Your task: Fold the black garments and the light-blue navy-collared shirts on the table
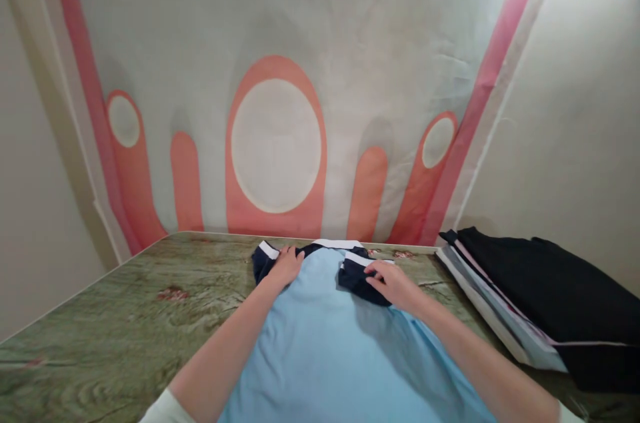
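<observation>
Printed sheet [380, 43] is filling the far side, showing pink-orange arches and three pale ovals, the biggest oval sitting in the middle. Plain walls are flanking it: left wall [35, 163], right wall [565, 109]. Wood-grain table [95, 336] is stretching across below, its far edge running along the bottom of the sheet.

Light blue shirt [310, 349] is lying on the table, middle of the scene, running from the near edge toward the far edge; some creases are showing on its right side. Clothes pile [555, 289] is sitting on the right of the table, apart from the shirt, black garment on top, white, grey and pink edges showing under it.

Both forearms are reaching in from the near side over the shirt, pale cuffs at the bottom. Right hand [393, 283] is touching the right navy section [355, 281], white band along its far edge; thumb and index finger are curving toward each other, cannot tell if cloth is being pinched. Left hand [287, 267] is resting palm down at the left navy section [261, 267], also white-banded; fingertips are partly hidden, grip cannot be told.

White collar edge [336, 244] is showing at the shirt's far end, between the hands. Small reddish mark [173, 293] is showing on the table, left of the shirt.
</observation>
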Demonstrator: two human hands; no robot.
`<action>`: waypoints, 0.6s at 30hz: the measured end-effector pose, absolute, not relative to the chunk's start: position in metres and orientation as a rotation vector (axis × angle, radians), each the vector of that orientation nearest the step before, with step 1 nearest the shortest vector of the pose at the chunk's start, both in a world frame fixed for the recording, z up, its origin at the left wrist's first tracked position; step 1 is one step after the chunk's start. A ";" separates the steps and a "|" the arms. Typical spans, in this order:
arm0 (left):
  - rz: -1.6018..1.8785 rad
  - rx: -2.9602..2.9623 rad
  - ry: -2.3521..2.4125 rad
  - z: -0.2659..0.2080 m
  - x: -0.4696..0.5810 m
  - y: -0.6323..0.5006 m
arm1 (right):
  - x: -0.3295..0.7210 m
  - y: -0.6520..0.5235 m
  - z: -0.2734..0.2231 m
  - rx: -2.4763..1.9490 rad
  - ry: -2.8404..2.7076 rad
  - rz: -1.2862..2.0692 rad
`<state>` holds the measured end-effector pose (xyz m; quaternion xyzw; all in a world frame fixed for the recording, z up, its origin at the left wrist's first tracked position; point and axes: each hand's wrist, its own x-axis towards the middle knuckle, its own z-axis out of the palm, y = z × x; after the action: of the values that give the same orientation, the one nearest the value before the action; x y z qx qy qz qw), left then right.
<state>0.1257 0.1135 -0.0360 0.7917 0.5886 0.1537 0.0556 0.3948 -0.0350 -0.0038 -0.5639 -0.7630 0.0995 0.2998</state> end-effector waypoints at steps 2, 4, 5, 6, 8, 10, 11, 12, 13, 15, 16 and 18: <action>0.467 2.366 1.857 -0.045 0.123 0.116 | 0.394 -0.025 0.002 -1.546 -2.048 0.162; 0.467 2.356 1.886 -0.051 0.118 0.119 | 0.389 -0.015 0.006 -1.646 -2.016 0.062; 0.470 2.356 1.891 -0.051 0.116 0.121 | 0.386 -0.010 0.006 -1.718 -1.996 0.029; 0.474 2.359 1.892 -0.049 0.112 0.124 | 0.384 -0.006 0.005 -1.796 -1.983 0.016; 0.479 2.371 1.881 -0.042 0.101 0.132 | 0.383 0.003 0.001 -1.933 -1.978 0.037; 0.471 2.394 1.857 -0.034 0.086 0.138 | 0.389 0.010 -0.002 -2.008 -1.968 0.075; 0.458 2.409 1.843 -0.032 0.078 0.140 | 0.395 0.013 -0.001 -2.012 -1.965 0.099; 0.446 2.423 1.832 -0.031 0.070 0.141 | 0.404 0.015 0.000 -2.005 -1.956 0.132; 0.436 2.439 1.834 -0.032 0.062 0.141 | 0.415 0.016 0.003 -1.994 -1.947 0.171; 0.408 2.478 1.868 -0.036 0.051 0.138 | 0.445 0.015 0.011 -1.997 -1.892 0.257; 0.389 2.500 1.889 -0.040 0.048 0.137 | 0.462 0.013 0.015 -2.021 -1.850 0.265; 0.350 2.543 1.918 -0.046 0.045 0.134 | 0.497 0.005 0.022 -2.166 -1.706 0.198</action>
<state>0.0452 0.1337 -0.0456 0.7933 0.5982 0.1093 -0.0315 0.4973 0.0049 0.0224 -0.7696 -0.6061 0.0703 0.1878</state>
